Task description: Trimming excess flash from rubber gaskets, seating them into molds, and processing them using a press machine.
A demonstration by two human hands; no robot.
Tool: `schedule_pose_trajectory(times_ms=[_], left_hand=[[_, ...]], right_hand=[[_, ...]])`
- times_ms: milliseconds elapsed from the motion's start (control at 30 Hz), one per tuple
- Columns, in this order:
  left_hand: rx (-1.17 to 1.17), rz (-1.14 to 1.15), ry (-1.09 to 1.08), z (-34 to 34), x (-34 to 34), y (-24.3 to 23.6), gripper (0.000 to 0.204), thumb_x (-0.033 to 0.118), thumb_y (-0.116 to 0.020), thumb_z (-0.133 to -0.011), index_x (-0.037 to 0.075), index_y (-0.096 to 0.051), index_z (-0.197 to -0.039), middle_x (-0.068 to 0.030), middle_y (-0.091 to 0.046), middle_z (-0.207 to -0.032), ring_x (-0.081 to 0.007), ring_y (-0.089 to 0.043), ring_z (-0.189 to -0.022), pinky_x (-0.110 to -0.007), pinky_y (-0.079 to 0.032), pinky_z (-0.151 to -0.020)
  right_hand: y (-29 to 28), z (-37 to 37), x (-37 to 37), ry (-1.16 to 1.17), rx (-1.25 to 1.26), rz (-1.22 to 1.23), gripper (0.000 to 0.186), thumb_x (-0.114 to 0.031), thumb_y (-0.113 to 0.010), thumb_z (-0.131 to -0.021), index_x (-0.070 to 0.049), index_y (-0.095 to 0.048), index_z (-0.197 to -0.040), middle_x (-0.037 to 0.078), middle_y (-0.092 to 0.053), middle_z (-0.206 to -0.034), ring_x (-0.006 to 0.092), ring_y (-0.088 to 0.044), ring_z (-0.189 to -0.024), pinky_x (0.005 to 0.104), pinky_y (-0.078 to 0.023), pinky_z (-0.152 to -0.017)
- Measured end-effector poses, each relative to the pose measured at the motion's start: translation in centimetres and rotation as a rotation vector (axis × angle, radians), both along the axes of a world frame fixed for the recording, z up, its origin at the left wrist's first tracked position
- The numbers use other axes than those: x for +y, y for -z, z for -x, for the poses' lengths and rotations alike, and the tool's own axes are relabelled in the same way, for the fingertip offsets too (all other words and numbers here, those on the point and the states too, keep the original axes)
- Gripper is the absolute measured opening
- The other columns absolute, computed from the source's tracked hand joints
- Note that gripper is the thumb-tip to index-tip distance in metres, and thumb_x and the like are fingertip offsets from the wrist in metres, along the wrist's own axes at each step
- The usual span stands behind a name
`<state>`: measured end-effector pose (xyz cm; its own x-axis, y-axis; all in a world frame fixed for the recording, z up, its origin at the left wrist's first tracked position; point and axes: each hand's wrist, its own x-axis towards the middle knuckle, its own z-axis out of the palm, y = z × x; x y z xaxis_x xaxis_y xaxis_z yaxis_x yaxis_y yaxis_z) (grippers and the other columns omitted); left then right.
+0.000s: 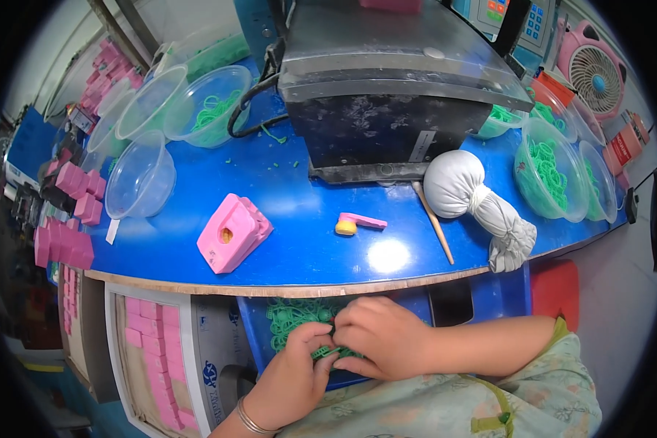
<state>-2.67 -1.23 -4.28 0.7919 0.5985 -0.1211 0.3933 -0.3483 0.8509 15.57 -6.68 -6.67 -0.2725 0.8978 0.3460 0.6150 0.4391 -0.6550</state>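
Left hand (293, 369) and right hand (378, 337) together below the blue worktop (306, 241) edge — both grips pinched narrow on small green rings (296, 315) — pink block (233, 232) above.

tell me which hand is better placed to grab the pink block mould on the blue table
Left, probably. The pink block mould lies on the blue table above and left of the left hand. The right hand would have to cross over. Both hands' fingers pinch a small green rubber piece.
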Motion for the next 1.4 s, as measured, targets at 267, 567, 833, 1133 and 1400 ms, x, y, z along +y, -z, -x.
schedule_pose_trajectory(times_ms=[267,567,833,1133,1400], left_hand=[[-0.269,0.313,-0.14,-0.16,0.07,0.22,0.047,-0.003,-0.067,-0.074,0.001,-0.044,-0.115,-0.008,-0.057,-0.09,-0.0127,-0.056,-0.074,-0.024,-0.046,-0.063],[-0.344,0.386,-0.212,0.07,-0.18,-0.28,0.044,-0.001,-0.073,-0.069,0.001,-0.056,-0.11,-0.0064,-0.055,-0.089,-0.0103,-0.054,-0.07,-0.022,-0.046,-0.062],[-0.363,0.347,-0.155,0.09,-0.1,-0.12,0.047,-0.001,-0.074,-0.067,0.0,-0.057,-0.11,-0.0083,-0.055,-0.092,-0.0108,-0.055,-0.07,-0.022,-0.047,-0.063],[-0.366,0.291,-0.143,0.3,-0.19,0.0,0.044,-0.002,-0.073,-0.067,-0.002,-0.057,-0.108,-0.0097,-0.055,-0.096,-0.0108,-0.055,-0.07,-0.022,-0.047,-0.063],[-0.371,0.264,-0.167,0.26,-0.29,-0.09,0.042,-0.003,-0.072,-0.068,0.0,-0.058,-0.107,-0.0096,-0.056,-0.095,-0.0109,-0.056,-0.068,-0.022,-0.047,-0.062]], right_hand=[[0.53,-0.62,-0.11,-0.054,0.446,0.203,0.01,-0.014,-0.055,-0.085,-0.004,-0.055,-0.087,0.009,-0.047,-0.079,0.0261,-0.047,-0.077,0.0356,-0.04,-0.069],[0.81,-0.39,-0.44,-0.111,0.627,0.247,0.013,-0.013,-0.05,-0.089,-0.002,-0.052,-0.084,0.01,-0.046,-0.077,0.0267,-0.046,-0.075,0.0361,-0.038,-0.067],[0.41,-0.48,-0.58,-0.143,0.655,0.206,0.011,-0.012,-0.051,-0.088,-0.003,-0.052,-0.083,0.01,-0.046,-0.08,0.0263,-0.046,-0.076,0.0353,-0.039,-0.068],[0.41,-0.55,-0.57,-0.12,0.591,0.13,0.008,-0.011,-0.056,-0.085,-0.003,-0.054,-0.086,0.01,-0.048,-0.082,0.0265,-0.049,-0.078,0.0347,-0.04,-0.068],[0.3,-0.51,-0.56,-0.092,0.526,0.104,0.009,-0.012,-0.058,-0.083,-0.004,-0.055,-0.085,0.009,-0.047,-0.081,0.0261,-0.048,-0.077,0.0351,-0.041,-0.067]])
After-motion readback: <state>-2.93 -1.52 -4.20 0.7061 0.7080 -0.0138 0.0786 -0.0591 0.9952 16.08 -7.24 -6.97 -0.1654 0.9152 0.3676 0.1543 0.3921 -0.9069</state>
